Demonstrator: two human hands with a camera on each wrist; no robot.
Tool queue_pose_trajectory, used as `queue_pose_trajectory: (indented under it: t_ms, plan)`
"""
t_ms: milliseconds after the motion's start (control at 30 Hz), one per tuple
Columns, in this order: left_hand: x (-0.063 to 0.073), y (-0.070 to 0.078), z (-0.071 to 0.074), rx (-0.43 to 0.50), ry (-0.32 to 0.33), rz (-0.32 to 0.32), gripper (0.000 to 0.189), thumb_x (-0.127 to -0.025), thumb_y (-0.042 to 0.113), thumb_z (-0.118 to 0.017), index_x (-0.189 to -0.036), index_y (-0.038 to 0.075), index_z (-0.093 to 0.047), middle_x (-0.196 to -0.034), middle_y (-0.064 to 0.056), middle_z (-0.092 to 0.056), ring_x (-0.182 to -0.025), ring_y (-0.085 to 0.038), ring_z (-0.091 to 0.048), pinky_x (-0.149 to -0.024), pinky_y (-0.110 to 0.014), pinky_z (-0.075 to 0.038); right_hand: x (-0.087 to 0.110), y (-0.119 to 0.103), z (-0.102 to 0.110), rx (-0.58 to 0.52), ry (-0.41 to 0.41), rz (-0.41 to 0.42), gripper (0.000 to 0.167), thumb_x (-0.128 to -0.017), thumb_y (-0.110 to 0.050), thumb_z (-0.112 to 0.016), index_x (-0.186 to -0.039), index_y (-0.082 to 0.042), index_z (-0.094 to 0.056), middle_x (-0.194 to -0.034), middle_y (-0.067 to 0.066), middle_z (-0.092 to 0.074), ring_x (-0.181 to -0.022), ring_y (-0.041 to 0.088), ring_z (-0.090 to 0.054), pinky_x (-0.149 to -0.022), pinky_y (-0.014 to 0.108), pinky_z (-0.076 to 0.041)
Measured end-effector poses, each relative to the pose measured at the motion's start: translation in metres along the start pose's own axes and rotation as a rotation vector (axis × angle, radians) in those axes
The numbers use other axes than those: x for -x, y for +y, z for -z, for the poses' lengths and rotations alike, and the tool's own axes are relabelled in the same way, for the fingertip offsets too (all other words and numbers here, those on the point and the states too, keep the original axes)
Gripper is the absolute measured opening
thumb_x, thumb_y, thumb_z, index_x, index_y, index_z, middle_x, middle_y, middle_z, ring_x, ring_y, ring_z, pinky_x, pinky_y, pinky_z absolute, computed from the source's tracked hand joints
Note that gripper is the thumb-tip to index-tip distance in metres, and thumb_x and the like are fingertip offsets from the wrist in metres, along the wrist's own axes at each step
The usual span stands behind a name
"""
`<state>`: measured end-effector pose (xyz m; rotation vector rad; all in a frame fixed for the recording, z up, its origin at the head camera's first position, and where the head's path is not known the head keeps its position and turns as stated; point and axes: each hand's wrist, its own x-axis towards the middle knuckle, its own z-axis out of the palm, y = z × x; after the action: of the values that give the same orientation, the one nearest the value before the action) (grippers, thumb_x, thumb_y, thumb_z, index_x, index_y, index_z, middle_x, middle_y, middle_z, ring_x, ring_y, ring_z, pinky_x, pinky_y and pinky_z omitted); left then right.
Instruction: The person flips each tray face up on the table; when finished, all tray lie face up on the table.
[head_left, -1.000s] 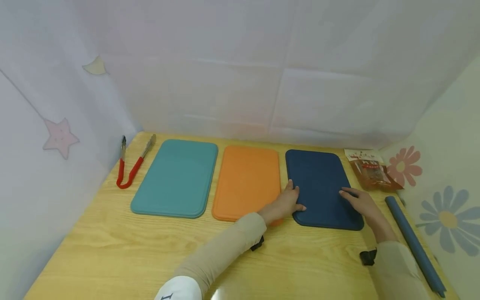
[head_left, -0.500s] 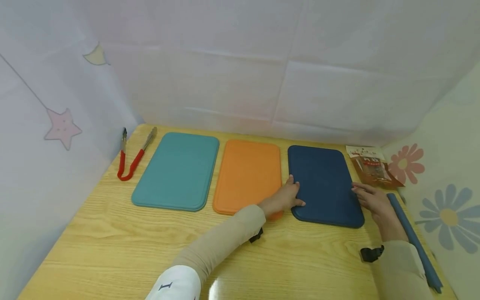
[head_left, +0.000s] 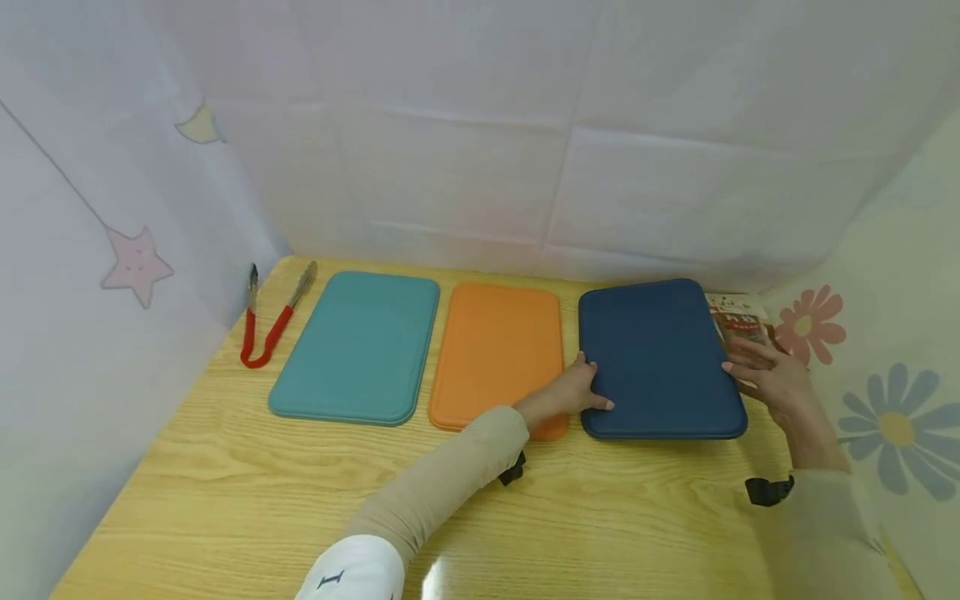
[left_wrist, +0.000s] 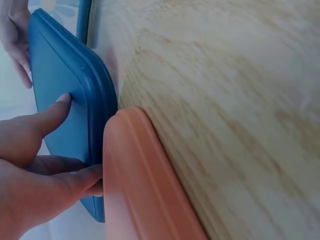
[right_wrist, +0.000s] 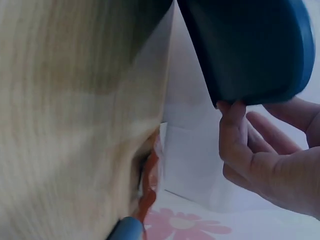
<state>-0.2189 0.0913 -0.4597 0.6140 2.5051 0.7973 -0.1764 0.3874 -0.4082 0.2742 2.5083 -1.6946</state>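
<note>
A dark blue rounded rectangular tray (head_left: 656, 358) lies with its flat face up, its right side raised off the table. My left hand (head_left: 566, 392) pinches its left edge, thumb on the flat face and fingers at the side; in the left wrist view those fingers sit close against the orange tray (left_wrist: 140, 175). At the raised right edge, my right hand (head_left: 780, 387) grips the rim, some fingertips underneath. The right wrist view shows the dark underside of the blue tray (right_wrist: 245, 55). A teal tray (head_left: 356, 346) lies farther left.
Red-handled tongs (head_left: 262, 337) lie at the far left. Behind my right hand is a brown snack packet (head_left: 738, 312), partly covered by the blue tray. A blue-grey rod (right_wrist: 127, 229) shows in the right wrist view. Cloth curtains (head_left: 450, 167) bound the back and sides.
My right hand has moved from the blue tray's face to its right edge and lifted that side, now overlapping the packet. The left hand has stayed at the left edge.
</note>
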Motion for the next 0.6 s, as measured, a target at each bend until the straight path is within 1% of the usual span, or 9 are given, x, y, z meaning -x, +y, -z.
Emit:
queue_pose_trajectory:
  t_ms: [33, 67, 167, 233, 300, 367, 500, 533, 600]
  plan:
    - [0.0, 0.0, 0.0, 0.015, -0.004, 0.0, 0.084, -0.088, 0.037, -0.07, -0.15, -0.001, -0.029, -0.158, -0.022, -0.011, -0.143, -0.025, -0.024, -0.108, -0.025, -0.033, 0.0, -0.003, 0.002, 0.003, -0.017, 0.012, 0.07, -0.093, -0.026, -0.066, -0.152, -0.015, -0.03, -0.116, -0.018, -0.056, -0.09, -0.012, -0.057, -0.074, 0.014, -0.051]
    - [0.0, -0.001, 0.001, 0.024, -0.005, -0.002, 0.083, -0.088, 0.037, -0.07, -0.15, -0.001, -0.029, -0.157, -0.022, -0.012, -0.143, -0.025, -0.024, -0.109, -0.026, -0.033, 0.001, -0.005, 0.004, 0.015, -0.033, 0.026, 0.069, -0.094, -0.025, -0.065, -0.153, -0.013, -0.03, -0.109, -0.024, -0.054, -0.09, -0.011, -0.058, -0.075, 0.015, -0.051]
    - [0.002, -0.002, 0.003, 0.058, -0.013, -0.013, 0.082, -0.089, 0.038, -0.069, -0.15, -0.001, -0.029, -0.157, -0.021, -0.015, -0.144, -0.025, -0.023, -0.11, -0.028, -0.032, 0.004, -0.011, 0.009, -0.074, -0.1, 0.062, 0.067, -0.095, -0.018, -0.062, -0.153, -0.013, -0.029, -0.113, -0.025, -0.055, -0.093, -0.011, -0.058, -0.075, 0.014, -0.051]
    - [0.003, -0.002, 0.004, 0.063, -0.024, -0.03, 0.08, -0.091, 0.039, -0.066, -0.15, 0.001, -0.029, -0.157, -0.02, -0.016, -0.144, -0.025, -0.024, -0.111, -0.029, -0.031, 0.007, -0.016, 0.012, -0.154, -0.145, 0.083, 0.066, -0.096, -0.013, -0.061, -0.153, -0.014, -0.028, -0.125, -0.019, -0.054, -0.095, -0.011, -0.057, -0.076, 0.014, -0.051]
    - [0.005, -0.002, 0.006, 0.073, -0.038, -0.049, 0.078, -0.093, 0.041, -0.063, -0.151, 0.003, -0.028, -0.158, -0.019, -0.016, -0.144, -0.025, -0.024, -0.111, -0.03, -0.031, 0.009, -0.021, 0.014, -0.218, -0.192, 0.108, 0.064, -0.096, -0.009, -0.059, -0.153, -0.016, -0.03, -0.142, -0.012, -0.045, -0.1, -0.011, -0.056, -0.078, 0.014, -0.051]
    - [0.007, -0.002, 0.007, 0.073, -0.047, -0.071, 0.076, -0.094, 0.043, -0.06, -0.152, 0.005, -0.027, -0.158, -0.018, -0.016, -0.143, -0.025, -0.025, -0.111, -0.031, -0.031, 0.01, -0.027, 0.015, -0.254, -0.228, 0.132, 0.062, -0.097, -0.007, -0.058, -0.152, -0.017, -0.033, -0.146, -0.011, -0.04, -0.104, -0.01, -0.055, -0.08, 0.015, -0.051]
    - [0.011, 0.0, 0.009, 0.094, -0.05, -0.1, 0.073, -0.095, 0.044, -0.058, -0.152, 0.008, -0.028, -0.158, -0.016, -0.018, -0.144, -0.023, -0.024, -0.112, -0.031, -0.03, 0.011, -0.042, 0.012, -0.251, -0.264, 0.139, 0.061, -0.098, -0.006, -0.056, -0.153, -0.017, -0.031, -0.137, -0.01, -0.044, -0.107, -0.006, -0.055, -0.082, 0.017, -0.051]
    - [0.013, 0.001, 0.009, 0.097, -0.051, -0.107, 0.073, -0.095, 0.044, -0.057, -0.152, 0.008, -0.029, -0.158, -0.016, -0.019, -0.144, -0.023, -0.024, -0.112, -0.031, -0.03, 0.011, -0.045, 0.011, -0.24, -0.271, 0.129, 0.062, -0.098, -0.007, -0.055, -0.154, -0.017, -0.028, -0.137, -0.008, -0.043, -0.108, -0.006, -0.054, -0.082, 0.017, -0.05]
    - [0.016, 0.002, 0.009, 0.107, -0.055, -0.116, 0.072, -0.095, 0.045, -0.057, -0.151, 0.008, -0.03, -0.158, -0.014, -0.02, -0.144, -0.022, -0.023, -0.112, -0.03, -0.029, 0.011, -0.053, 0.008, -0.191, -0.275, 0.105, 0.066, -0.099, -0.012, -0.055, -0.155, -0.016, -0.022, -0.149, -0.001, -0.034, -0.115, -0.004, -0.05, -0.084, 0.016, -0.049]
